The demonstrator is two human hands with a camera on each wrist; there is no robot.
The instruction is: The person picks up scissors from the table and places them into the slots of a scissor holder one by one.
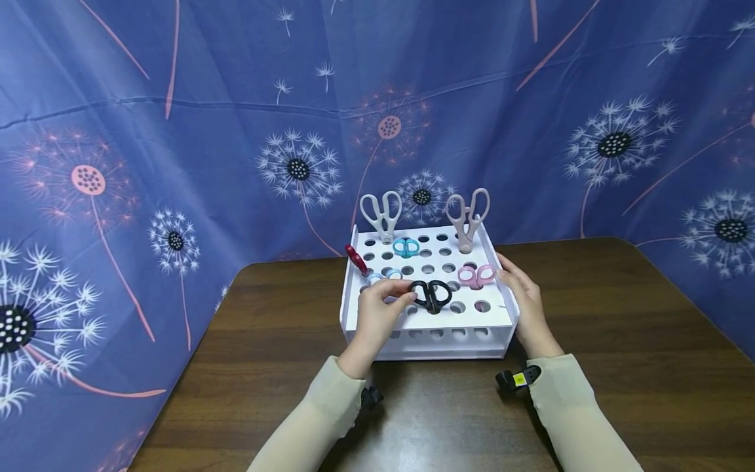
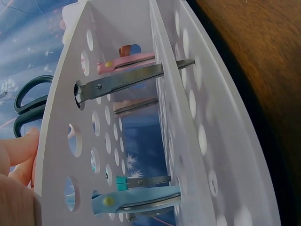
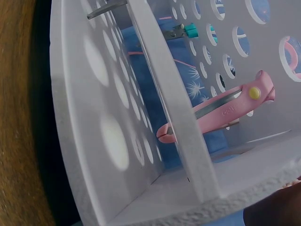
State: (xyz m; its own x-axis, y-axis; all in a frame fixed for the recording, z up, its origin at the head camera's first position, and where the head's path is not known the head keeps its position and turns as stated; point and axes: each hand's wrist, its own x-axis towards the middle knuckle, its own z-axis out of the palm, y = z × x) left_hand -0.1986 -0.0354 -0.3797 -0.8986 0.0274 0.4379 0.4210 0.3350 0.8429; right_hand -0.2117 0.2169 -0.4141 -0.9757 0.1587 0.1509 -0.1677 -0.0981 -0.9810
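While my left hand [image 1: 377, 311] pinches the black scissors [image 1: 431, 295] by a handle loop, they stand upright in the white rack [image 1: 501, 314], front row, blades down. Right hand [image 1: 525, 295] rests open-fingered against the rack's right wall, farther off.

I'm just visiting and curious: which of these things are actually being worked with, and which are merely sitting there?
In use:
left hand, touching the black scissors
right hand, resting on the white rack

Sitting there:
pink scissors
teal scissors
red scissors
two grey scissors
wooden table
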